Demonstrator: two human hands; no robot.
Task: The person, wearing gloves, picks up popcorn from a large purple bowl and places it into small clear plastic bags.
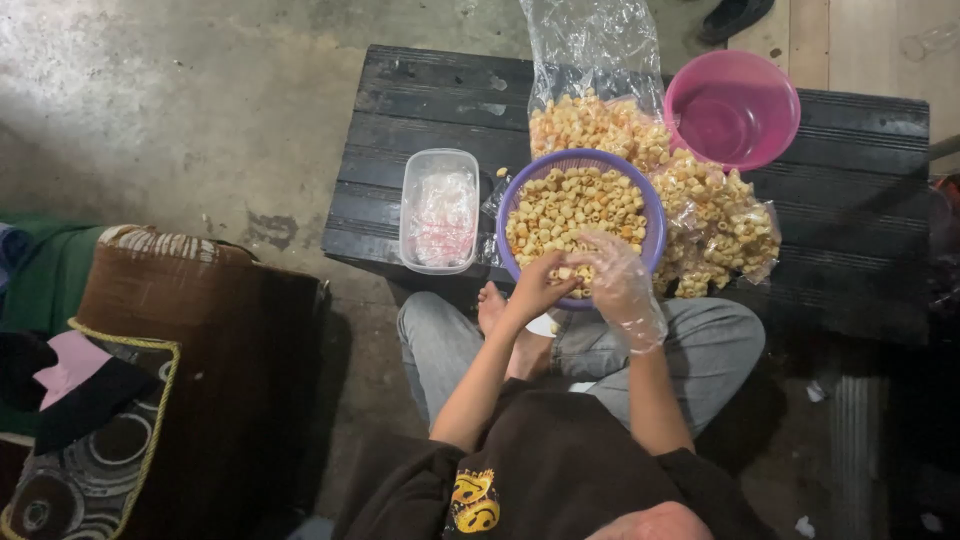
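Two hands are working at the near rim of a bowl, seen from above the seated person. The concrete floor (200,120) is filling the left and upper part of the view, and a brown patterned cushion (150,360) is lying on it at lower left. A low black slatted worktop (420,110) is standing in front of the person's crossed legs. On the worktop, a clear plastic bag (700,210) is lying open and spilling a heap of pale ring-shaped snacks (600,125) behind and to the right of the bowl. A pink basin (733,108) is sitting at the far right of the worktop, touching the heap. The purple bowl (650,215), filled with the same snacks, is resting at the near edge, just beside a clear lidded plastic box (439,210) on its left. The right hand (618,280), covered by a thin clear glove, is lying loosely curled over the snacks at the bowl's near rim; whether it is holding any cannot be told. The bare left hand (540,285) is curling its fingers around a few snacks at the same rim, touching the gloved hand.
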